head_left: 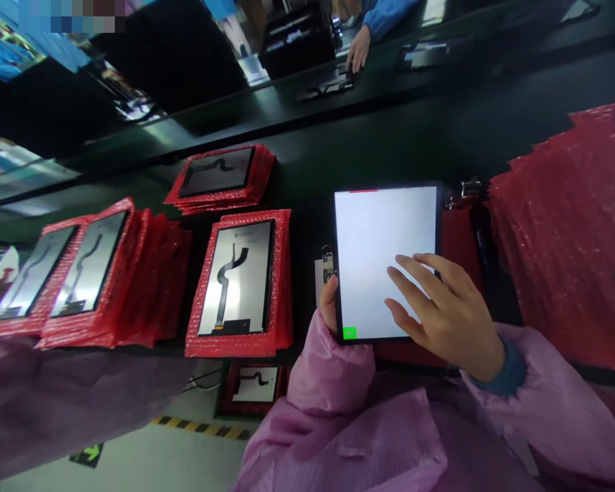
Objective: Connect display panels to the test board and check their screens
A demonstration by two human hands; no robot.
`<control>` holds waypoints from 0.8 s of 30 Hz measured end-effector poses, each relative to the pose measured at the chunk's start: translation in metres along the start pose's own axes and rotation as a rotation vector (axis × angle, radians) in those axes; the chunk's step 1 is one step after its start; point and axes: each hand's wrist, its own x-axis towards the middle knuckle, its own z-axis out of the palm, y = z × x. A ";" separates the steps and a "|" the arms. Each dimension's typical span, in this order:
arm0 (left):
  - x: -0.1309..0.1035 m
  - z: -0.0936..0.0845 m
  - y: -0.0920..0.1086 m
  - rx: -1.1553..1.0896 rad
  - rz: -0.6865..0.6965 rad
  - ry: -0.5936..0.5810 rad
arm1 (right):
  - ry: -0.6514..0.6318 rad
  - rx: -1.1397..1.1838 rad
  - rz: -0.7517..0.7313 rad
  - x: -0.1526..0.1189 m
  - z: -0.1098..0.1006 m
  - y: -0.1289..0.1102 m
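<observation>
A tablet-sized display panel (372, 260) is lit white, with a small green square at its lower left corner and a red strip at its top edge. My left hand (329, 306) grips it by the left edge; the thumb shows there and the other fingers are hidden beneath. Over the panel's lower right part, my right hand (443, 311) is open with fingers spread, its fingertips at or just above the glass. I cannot tell whether they touch. A small circuit board (328, 258) sticks out by the panel's left edge.
Panels on red bubble-wrap bags lie to the left: one nearest pile (238, 280), one pile behind (220, 171), and more piles (89, 266) farther left. At right stands a big stack of red bubble-wrap bags (558, 253). Across the bench, another person's hand (359, 49) touches a dark part.
</observation>
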 end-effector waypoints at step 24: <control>0.004 -0.002 0.005 -0.506 -0.152 -0.110 | -0.353 0.116 0.368 0.073 -0.049 0.088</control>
